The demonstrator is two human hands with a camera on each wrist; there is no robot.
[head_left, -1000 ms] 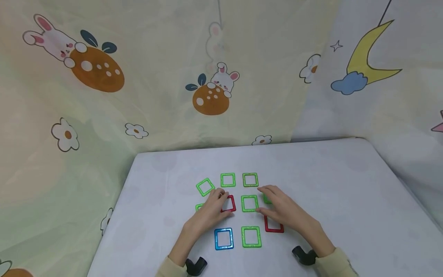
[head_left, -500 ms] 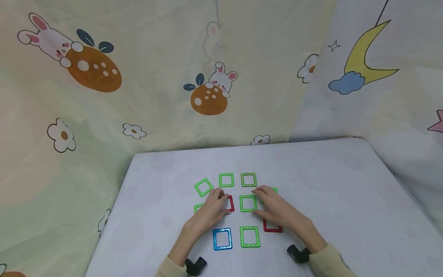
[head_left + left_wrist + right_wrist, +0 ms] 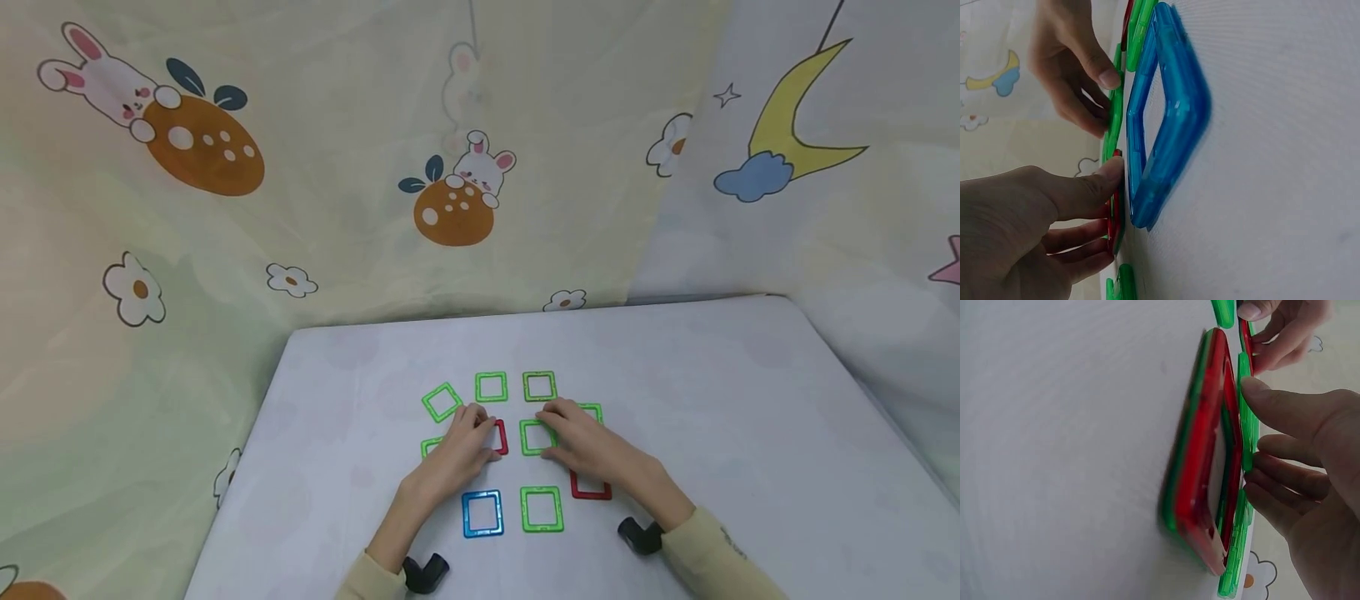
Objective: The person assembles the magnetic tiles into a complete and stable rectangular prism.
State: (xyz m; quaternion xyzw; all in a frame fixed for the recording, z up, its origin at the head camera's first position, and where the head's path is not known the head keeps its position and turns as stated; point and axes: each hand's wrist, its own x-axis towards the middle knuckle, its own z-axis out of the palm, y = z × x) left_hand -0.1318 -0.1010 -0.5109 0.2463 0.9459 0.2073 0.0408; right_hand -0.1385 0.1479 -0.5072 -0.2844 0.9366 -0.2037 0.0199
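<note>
In the head view my left hand (image 3: 462, 442) grips a red square magnetic tile (image 3: 503, 437), partly covered by the fingers. The left wrist view shows its thumb on the tile's near edge and its fingers at the far side. My right hand (image 3: 577, 440) spans the middle green square magnetic tile (image 3: 524, 438), thumb at the near edge and fingers at the far edge. A blue square tile (image 3: 467, 515) and a green square tile (image 3: 524, 510) lie in front. Below the right palm is another red tile (image 3: 592, 496), stacked over a green one (image 3: 1175, 509) in the right wrist view.
Two green tiles (image 3: 491, 399) (image 3: 540, 399) lie behind the hands, with a turned green tile (image 3: 430, 412) to their left. More green tiles (image 3: 424, 449) (image 3: 593, 407) are partly hidden by the hands. A patterned cloth (image 3: 337, 167) rises behind the white table (image 3: 750, 400).
My right hand has moved left, its thumb and fingers coming over the middle green tile. The left hand has stayed at the red tile, its fingers covering more of it.
</note>
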